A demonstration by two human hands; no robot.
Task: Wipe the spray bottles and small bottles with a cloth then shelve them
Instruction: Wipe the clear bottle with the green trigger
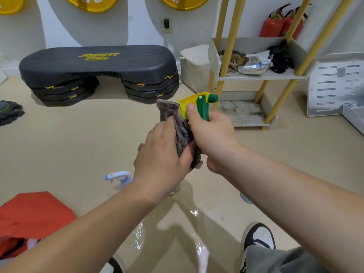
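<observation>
Right hand (211,134) grips the spray bottle (199,103) neck, steadying it; left hand (163,156) clasps the cloth (180,131) around its body for wiping.

Yellow lettering reading "JOINFIT" runs across the top of the black step platform (98,64); a small boxed word beneath it is too blurred to read. White figures on the yellow wall discs (92,2) are cut off, and the print on the shelf packet (254,64) is illegible.
</observation>
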